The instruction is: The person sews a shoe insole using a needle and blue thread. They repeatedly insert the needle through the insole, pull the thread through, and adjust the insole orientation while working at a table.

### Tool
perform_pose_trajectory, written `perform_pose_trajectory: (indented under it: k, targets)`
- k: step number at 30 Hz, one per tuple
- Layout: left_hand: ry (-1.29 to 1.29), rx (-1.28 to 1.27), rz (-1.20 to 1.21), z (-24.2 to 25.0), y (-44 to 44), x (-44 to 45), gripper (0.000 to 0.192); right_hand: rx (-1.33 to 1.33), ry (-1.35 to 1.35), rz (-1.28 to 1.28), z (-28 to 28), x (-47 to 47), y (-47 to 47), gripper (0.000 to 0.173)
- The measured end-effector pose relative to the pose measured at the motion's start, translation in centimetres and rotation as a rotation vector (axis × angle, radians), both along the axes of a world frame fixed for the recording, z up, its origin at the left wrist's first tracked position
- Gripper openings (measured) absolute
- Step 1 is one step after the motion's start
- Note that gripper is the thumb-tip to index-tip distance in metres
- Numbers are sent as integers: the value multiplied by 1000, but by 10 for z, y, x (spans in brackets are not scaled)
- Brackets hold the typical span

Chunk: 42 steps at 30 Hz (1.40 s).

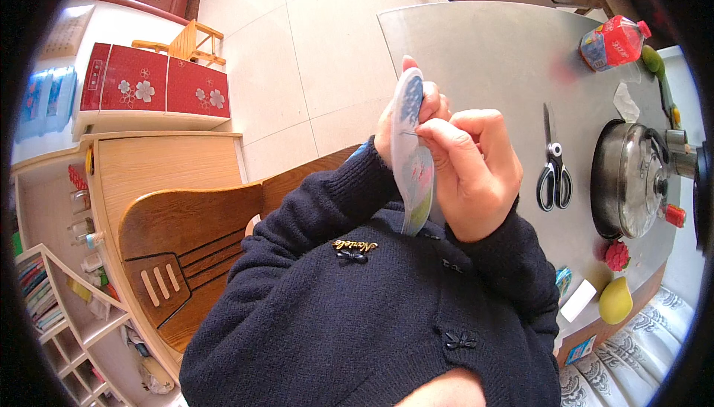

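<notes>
An insole-shaped fabric pad (413,167) with a pale rim and a blue, red and green pattern is held upright, nearly edge-on, before my chest. My left hand (429,100) grips it from behind near its upper end, mostly hidden by it. At the pad's patterned face, the thumb and forefinger of my right hand (474,167) are pinched together. A fine dark line, a needle or thread, runs from those fingertips across the pad; it is too small to tell which. Black-handled scissors (553,167) lie on the table to the right, blades partly apart.
On the grey-covered table (479,44) stand a lidded metal pot (630,181) and a red-labelled drink bottle (611,44). A yellow mango-like fruit (615,301), a red fruit-like object (617,255) and a white card (578,301) lie nearer. A wooden chair (195,228) stands at left.
</notes>
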<state>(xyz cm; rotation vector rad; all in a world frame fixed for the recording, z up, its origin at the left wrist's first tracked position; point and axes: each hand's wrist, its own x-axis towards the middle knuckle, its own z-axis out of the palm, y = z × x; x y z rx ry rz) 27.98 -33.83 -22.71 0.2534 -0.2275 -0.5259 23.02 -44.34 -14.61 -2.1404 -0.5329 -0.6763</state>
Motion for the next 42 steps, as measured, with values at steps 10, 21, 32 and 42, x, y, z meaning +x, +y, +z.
perform_pose_trajectory:
  k: [10,21,32,42]
  targets:
    - [50,919,314,41,6,-20,35,691,580,-45,-15,1,-31,22]
    - [-35,1028,274,39,6,-19,35,149,183,-106,-23,0,-44,18]
    - [-341,1319,306,33,14,-14,37,732,332,137,-31,-6,-47,11]
    - [-225,1938,624,-25,97,22,21,1573,501,199,-67,-10,-151,14]
